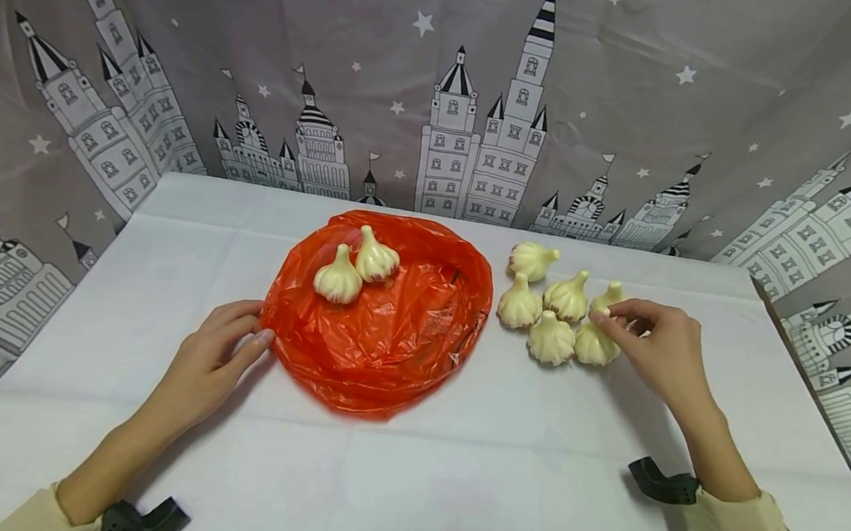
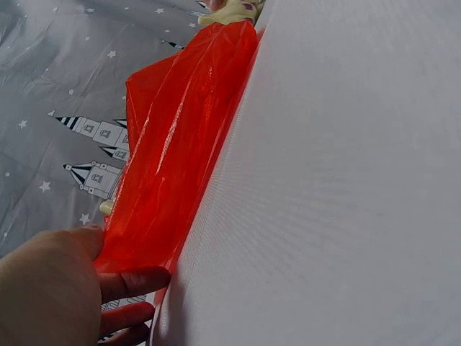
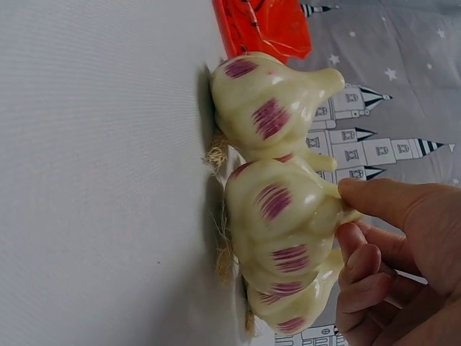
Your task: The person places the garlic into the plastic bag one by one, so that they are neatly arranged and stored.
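Note:
A red plastic bag (image 1: pixel 396 355) lies spread on the white table with its rim rolled open. Two garlic bulbs (image 1: pixel 357 270) sit inside it, toward the back left. My left hand (image 1: pixel 207 365) holds the bag's left edge between thumb and fingers; the left wrist view shows the bag's outer side (image 2: pixel 173 144) from close by. To the right of the bag, several more garlic bulbs (image 1: pixel 550 339) stand in a cluster. My right hand (image 1: pixel 659 342) pinches the stem of the front right garlic bulb (image 3: pixel 277 209), whose base is at or very near the table.
The white tablecloth (image 1: pixel 408 489) covers the table. A grey curtain (image 1: pixel 381 70) printed with castles and stars hangs behind and at the sides. Dark wrist straps (image 1: pixel 663 484) sit at both sleeves.

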Demonstrator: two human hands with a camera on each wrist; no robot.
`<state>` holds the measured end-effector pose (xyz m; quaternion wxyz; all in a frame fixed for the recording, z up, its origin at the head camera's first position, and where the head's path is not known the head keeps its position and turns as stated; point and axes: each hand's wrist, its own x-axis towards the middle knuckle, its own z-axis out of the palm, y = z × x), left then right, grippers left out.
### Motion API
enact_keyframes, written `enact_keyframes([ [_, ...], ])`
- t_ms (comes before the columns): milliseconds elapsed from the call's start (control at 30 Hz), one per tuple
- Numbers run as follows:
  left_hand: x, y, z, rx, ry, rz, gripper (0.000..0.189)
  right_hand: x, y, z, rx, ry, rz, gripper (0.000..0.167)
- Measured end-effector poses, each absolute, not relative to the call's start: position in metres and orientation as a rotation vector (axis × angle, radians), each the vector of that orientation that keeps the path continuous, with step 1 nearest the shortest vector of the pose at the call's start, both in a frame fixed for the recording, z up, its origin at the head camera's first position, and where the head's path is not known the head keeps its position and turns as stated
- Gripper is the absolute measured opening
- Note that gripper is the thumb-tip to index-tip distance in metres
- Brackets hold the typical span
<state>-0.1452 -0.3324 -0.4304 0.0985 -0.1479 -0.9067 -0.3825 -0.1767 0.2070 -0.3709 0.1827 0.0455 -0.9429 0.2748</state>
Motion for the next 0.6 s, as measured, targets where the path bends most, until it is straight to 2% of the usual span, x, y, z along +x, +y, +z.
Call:
enact_keyframes([
  [600, -0.146, -0.332, -0.431, -0.478, -2.639, -1.147, 0.011, -0.169, 0.213, -0.353, 0.062, -2.590, 0.762, 0.021],
])
